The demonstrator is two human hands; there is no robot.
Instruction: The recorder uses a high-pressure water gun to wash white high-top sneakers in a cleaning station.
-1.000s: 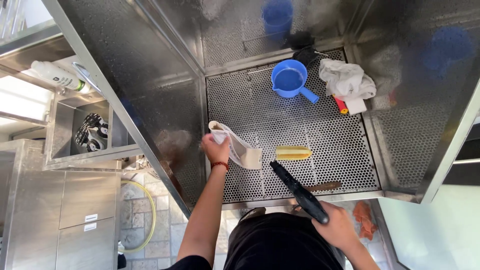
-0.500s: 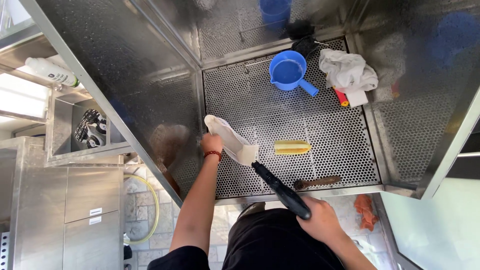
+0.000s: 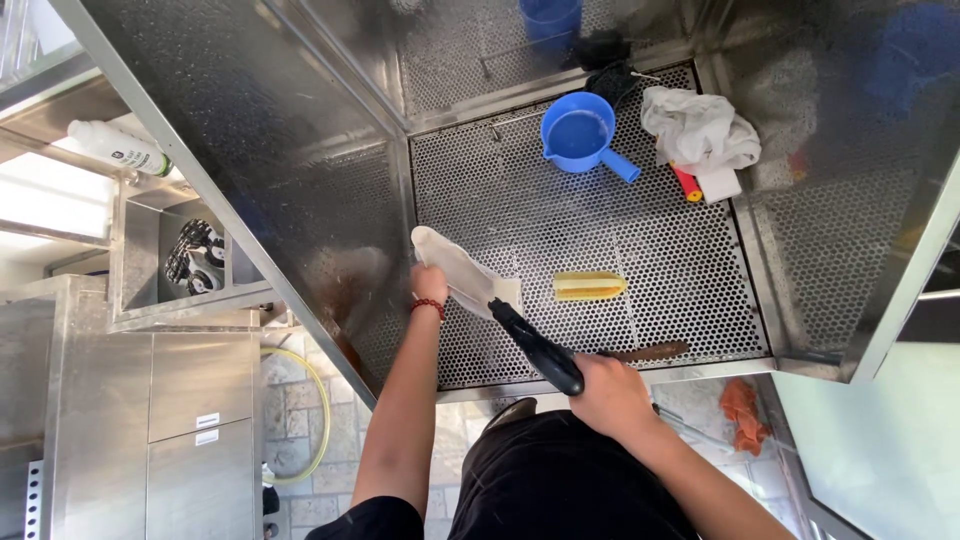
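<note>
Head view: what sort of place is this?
Probably a commercial wash or cleaning station: steel walls, a perforated metal tray holding a blue jug and a sponge, and steel cabinets alongside.

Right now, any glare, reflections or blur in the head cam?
Head view: sharp centre; bright blown-out window at left edge; steel side walls mirror the blue plastic jug as smeared blue patches; wide-angle bends the edges; the left hand and right hand unblurred.

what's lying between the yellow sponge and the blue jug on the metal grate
Nothing. In the head view, only bare perforated grate runs from the yellow sponge to the blue jug.
</note>
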